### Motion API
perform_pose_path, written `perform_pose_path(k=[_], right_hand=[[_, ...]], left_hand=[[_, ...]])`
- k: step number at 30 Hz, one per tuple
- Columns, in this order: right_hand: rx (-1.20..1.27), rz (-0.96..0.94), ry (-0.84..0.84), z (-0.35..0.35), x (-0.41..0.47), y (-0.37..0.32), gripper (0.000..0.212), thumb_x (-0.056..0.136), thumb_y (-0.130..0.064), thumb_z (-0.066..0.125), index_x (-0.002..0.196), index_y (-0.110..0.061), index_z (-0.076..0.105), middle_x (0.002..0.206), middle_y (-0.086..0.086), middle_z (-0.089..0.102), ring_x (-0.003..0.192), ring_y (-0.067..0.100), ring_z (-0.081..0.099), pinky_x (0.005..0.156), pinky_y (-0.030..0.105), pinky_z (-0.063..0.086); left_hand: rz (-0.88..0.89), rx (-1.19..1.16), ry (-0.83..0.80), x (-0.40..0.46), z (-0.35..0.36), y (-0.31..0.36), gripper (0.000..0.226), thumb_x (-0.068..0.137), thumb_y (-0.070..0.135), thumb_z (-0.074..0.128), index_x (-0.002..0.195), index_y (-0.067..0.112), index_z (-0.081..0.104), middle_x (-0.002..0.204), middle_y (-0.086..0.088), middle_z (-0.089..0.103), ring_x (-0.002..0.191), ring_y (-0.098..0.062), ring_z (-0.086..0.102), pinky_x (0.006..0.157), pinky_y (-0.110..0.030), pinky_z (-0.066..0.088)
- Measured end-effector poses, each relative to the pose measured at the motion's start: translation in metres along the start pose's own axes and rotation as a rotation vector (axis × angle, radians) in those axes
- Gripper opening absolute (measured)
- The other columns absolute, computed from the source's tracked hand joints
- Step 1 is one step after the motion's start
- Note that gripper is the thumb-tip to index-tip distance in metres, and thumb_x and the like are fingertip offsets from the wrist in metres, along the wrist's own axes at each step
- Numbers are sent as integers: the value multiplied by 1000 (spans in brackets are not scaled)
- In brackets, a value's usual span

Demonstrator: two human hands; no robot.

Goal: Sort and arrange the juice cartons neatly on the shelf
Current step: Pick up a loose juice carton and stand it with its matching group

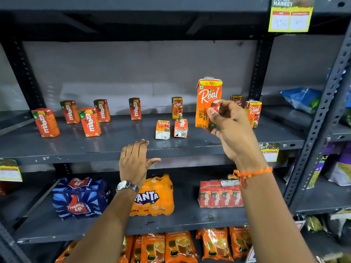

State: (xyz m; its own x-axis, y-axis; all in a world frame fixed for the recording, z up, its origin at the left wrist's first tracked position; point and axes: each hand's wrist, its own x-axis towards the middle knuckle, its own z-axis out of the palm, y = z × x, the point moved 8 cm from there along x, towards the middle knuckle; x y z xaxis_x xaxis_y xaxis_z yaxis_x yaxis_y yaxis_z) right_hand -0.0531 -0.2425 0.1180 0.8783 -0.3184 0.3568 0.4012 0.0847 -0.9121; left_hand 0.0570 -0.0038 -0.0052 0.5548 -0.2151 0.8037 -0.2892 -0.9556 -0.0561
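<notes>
My right hand grips an orange Real apple carton, held upright just above the dark grey shelf. My left hand rests flat on the shelf's front edge, fingers apart, holding nothing. Several red Maaza cartons stand scattered on the left half, one more Maaza carton at mid-shelf. Other Real cartons stand at the back and at the right; one is partly hidden behind my fingers. Two cartons lie tipped near the middle: a Real one and a Maaza one.
The shelf below holds a Thums Up pack, a Fanta pack and a wrapped Maaza multipack. Tea packets fill the lowest level. A yellow price tag hangs above. A neighbouring rack stands right with a blue bag.
</notes>
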Motion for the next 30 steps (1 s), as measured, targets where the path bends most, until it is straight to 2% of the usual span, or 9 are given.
perform_pose_path(k=[3,4,6,12,18,22,26,28,30], right_hand=[[-169,12,114,-20,43,25,29,90,-13,66,119,-7,62,98,-2,68,94,12,66,78,26,55],[-225,13,146,-27,57,33,31,89,-14,69,118,-6,64,100,1,70,94,13,66,80,26,56],[-327,30,201,-40,81,48,30,86,-14,72,115,-5,68,106,7,73,96,16,68,87,32,56],[-645,82,326,-74,125,76,24,82,-18,76,103,-8,73,107,11,75,103,28,69,95,44,55],[-754,144,339,-85,130,87,29,86,-11,71,114,-3,67,123,18,67,116,37,62,101,42,50],[-770,131,338,-83,129,90,32,87,-14,70,117,-5,66,125,18,66,117,38,61,104,46,49],[-784,137,338,-83,127,93,39,86,-19,72,122,-6,65,124,16,67,116,35,63,101,43,50],[-806,53,423,-83,119,82,42,85,-19,72,123,-5,62,120,16,69,111,34,65,97,42,53],[-798,-148,542,-73,99,61,31,86,-16,69,117,-7,66,112,11,70,104,28,67,92,41,55]], left_hand=[[9,23,-6,-1,2,0,73,87,68,37,119,8,61,110,-10,67,101,-31,63,91,-44,46],[8,29,-10,-1,2,0,72,87,67,38,120,8,60,109,-10,67,100,-31,63,91,-44,46],[5,26,-15,-1,4,-1,71,88,67,38,120,7,60,110,-11,67,101,-32,63,92,-45,46],[12,-9,-3,-2,5,-2,73,90,67,35,123,7,60,120,-12,66,110,-32,62,96,-46,43],[7,-14,16,-2,6,-2,75,90,68,32,123,7,60,120,-12,66,110,-33,62,96,-46,42],[7,-15,22,-2,6,-2,74,89,67,34,123,7,60,121,-12,66,110,-33,62,96,-47,43],[9,-13,43,-3,5,-3,70,88,66,42,123,8,59,122,-12,66,111,-32,62,97,-46,43],[7,-11,37,-3,7,-4,71,88,66,42,124,8,59,122,-11,66,112,-31,61,98,-45,43],[3,-3,34,-3,7,-4,72,88,67,39,124,8,59,122,-10,66,112,-30,61,99,-45,43]])
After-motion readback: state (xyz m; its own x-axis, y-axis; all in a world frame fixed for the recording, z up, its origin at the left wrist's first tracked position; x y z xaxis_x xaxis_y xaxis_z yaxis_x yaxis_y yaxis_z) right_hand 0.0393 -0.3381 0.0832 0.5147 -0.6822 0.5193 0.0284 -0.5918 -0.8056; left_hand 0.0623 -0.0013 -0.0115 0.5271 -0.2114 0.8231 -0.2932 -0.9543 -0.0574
